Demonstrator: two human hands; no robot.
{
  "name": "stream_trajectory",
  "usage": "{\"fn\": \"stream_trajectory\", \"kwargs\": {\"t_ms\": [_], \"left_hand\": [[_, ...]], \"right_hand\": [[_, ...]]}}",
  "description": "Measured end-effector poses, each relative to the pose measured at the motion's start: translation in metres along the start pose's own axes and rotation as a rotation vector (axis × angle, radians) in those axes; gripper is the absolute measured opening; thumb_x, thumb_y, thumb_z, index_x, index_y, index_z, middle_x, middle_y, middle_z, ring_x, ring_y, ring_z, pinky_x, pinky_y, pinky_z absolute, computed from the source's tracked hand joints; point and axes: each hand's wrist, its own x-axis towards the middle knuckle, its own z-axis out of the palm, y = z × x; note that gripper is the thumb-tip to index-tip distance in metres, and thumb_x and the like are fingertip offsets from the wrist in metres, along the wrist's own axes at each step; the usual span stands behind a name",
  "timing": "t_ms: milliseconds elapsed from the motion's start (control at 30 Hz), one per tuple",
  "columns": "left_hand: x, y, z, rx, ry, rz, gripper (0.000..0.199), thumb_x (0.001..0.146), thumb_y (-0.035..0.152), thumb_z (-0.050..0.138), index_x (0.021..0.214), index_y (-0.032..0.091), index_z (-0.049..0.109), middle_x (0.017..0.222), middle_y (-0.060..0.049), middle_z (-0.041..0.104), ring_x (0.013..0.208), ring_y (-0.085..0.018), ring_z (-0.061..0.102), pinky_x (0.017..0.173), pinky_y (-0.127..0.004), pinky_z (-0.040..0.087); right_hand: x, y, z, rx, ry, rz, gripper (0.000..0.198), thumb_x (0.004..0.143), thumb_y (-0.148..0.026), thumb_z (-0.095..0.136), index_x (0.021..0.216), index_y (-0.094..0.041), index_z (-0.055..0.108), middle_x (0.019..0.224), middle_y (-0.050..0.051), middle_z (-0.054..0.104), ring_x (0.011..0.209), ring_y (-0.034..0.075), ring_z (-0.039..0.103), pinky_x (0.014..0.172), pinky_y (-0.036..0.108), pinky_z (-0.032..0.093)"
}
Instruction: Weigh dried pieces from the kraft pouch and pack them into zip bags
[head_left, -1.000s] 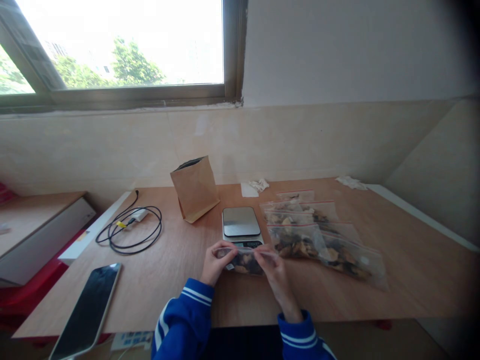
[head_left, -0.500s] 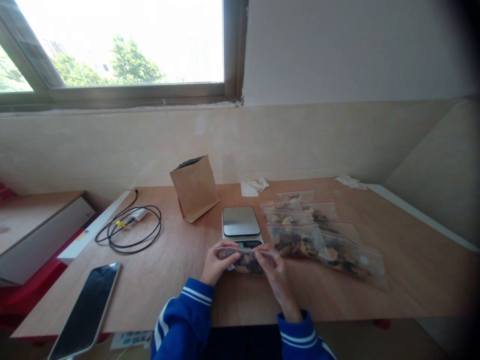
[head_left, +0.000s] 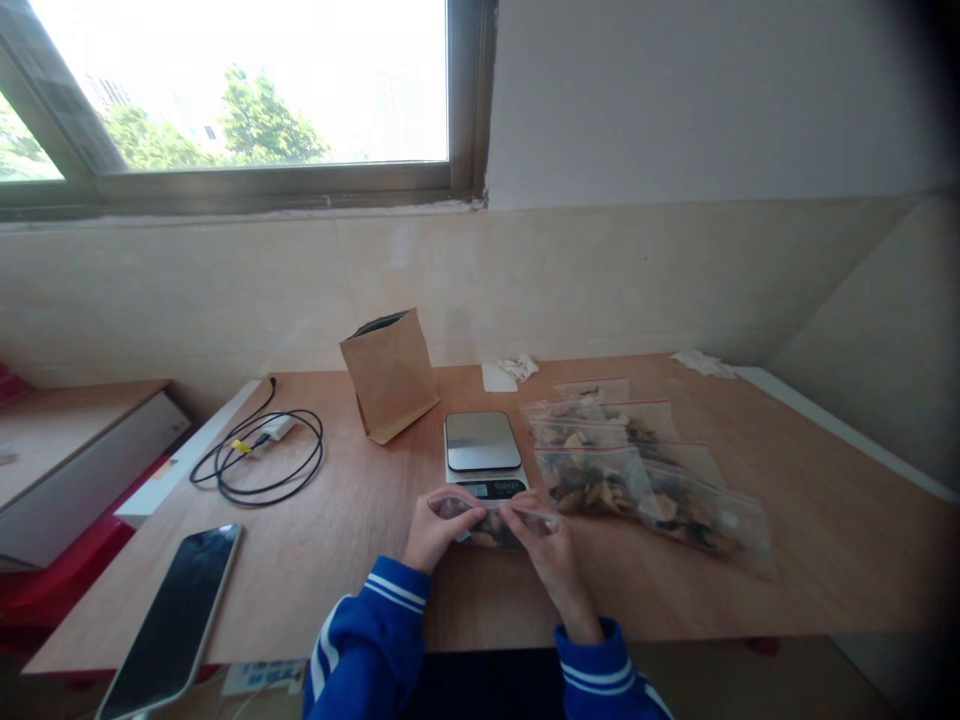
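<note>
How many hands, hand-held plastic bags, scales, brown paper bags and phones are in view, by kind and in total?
Hands: 2 (left hand, right hand)
Hand-held plastic bag: 1
Scale: 1
Brown paper bag: 1
Phone: 1
Total: 6

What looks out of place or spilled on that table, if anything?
No spill shows. The phone at the left reaches past the near edge of the table, so it looks precarious, though its support is unclear. A crumpled white scrap behind the scale looks like stray litter.
</note>
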Motion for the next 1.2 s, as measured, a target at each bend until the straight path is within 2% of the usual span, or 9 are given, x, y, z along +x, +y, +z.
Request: {"fn": "stream_trajectory", "kwargs": {"t_ms": [267, 433, 600, 733, 867, 1000, 1100, 1200], "left_hand": [[0.0, -0.003, 0.001, 0.012, -0.022, 0.038, 0.019, 0.069, 0.032, 0.075, 0.072, 0.013, 0.07, 0.078, -0.006, 0.068, 0.075, -0.017, 0.062, 0.071, -0.027, 0.049], [-0.002, -0.001, 0.0, -0.012, -0.06, -0.004, 0.028, 0.07, 0.031, 0.075, 0.091, 0.013, 0.071, 0.086, -0.008, 0.07, 0.079, -0.018, 0.064, 0.073, -0.029, 0.05], [-0.002, -0.002, 0.0, 0.06, -0.053, 0.11, 0.017, 0.072, 0.03, 0.073, 0.074, 0.013, 0.071, 0.079, -0.008, 0.068, 0.079, -0.019, 0.063, 0.074, -0.03, 0.049], [-0.002, -0.001, 0.002, 0.068, -0.057, 0.15, 0.016, 0.073, 0.029, 0.072, 0.073, 0.014, 0.07, 0.078, -0.008, 0.068, 0.078, -0.018, 0.062, 0.074, -0.03, 0.048], [-0.003, 0.002, 0.003, 0.075, -0.057, 0.142, 0.016, 0.073, 0.029, 0.072, 0.072, 0.014, 0.069, 0.075, -0.007, 0.067, 0.075, -0.017, 0.061, 0.072, -0.029, 0.048], [-0.004, 0.004, 0.006, 0.097, -0.051, 0.133, 0.016, 0.072, 0.029, 0.072, 0.07, 0.014, 0.069, 0.075, -0.007, 0.067, 0.074, -0.017, 0.062, 0.071, -0.029, 0.048], [-0.004, 0.004, 0.008, 0.105, -0.013, 0.102, 0.015, 0.071, 0.028, 0.073, 0.07, 0.014, 0.068, 0.074, -0.006, 0.067, 0.072, -0.017, 0.062, 0.069, -0.029, 0.049], [-0.003, 0.005, 0.008, 0.088, 0.028, 0.046, 0.017, 0.07, 0.03, 0.074, 0.069, 0.013, 0.069, 0.072, -0.006, 0.068, 0.07, -0.017, 0.063, 0.068, -0.028, 0.049]], "right_hand": [[0.001, 0.0, -0.001, 0.001, -0.034, 0.014, 0.017, 0.083, -0.034, 0.062, 0.075, -0.019, 0.067, 0.079, 0.003, 0.061, 0.081, 0.018, 0.06, 0.076, 0.029, 0.047], [0.002, 0.0, -0.003, -0.005, -0.074, 0.029, 0.019, 0.083, -0.036, 0.062, 0.086, -0.019, 0.07, 0.091, 0.005, 0.064, 0.092, 0.02, 0.06, 0.083, 0.031, 0.047], [0.0, 0.001, -0.001, -0.014, -0.1, 0.012, 0.017, 0.081, -0.035, 0.064, 0.081, -0.019, 0.07, 0.087, 0.005, 0.063, 0.087, 0.019, 0.061, 0.077, 0.029, 0.048], [0.0, 0.003, 0.0, -0.037, -0.079, -0.01, 0.015, 0.081, -0.034, 0.064, 0.078, -0.02, 0.07, 0.081, 0.003, 0.063, 0.082, 0.018, 0.06, 0.074, 0.028, 0.047], [-0.001, 0.005, 0.0, -0.014, -0.082, -0.016, 0.014, 0.083, -0.031, 0.062, 0.076, -0.02, 0.068, 0.079, 0.002, 0.063, 0.08, 0.017, 0.059, 0.074, 0.028, 0.046], [-0.002, 0.005, 0.003, -0.002, -0.056, -0.021, 0.014, 0.083, -0.029, 0.062, 0.072, -0.019, 0.063, 0.076, 0.001, 0.06, 0.074, 0.015, 0.057, 0.068, 0.026, 0.044], [-0.003, 0.003, 0.009, 0.002, 0.005, -0.02, 0.019, 0.083, -0.03, 0.062, 0.068, -0.019, 0.057, 0.073, 0.0, 0.057, 0.07, 0.014, 0.055, 0.065, 0.025, 0.044], [-0.004, 0.001, 0.012, -0.018, 0.012, 0.009, 0.018, 0.084, -0.031, 0.06, 0.071, -0.019, 0.059, 0.074, 0.0, 0.058, 0.073, 0.015, 0.056, 0.068, 0.026, 0.044]]}}
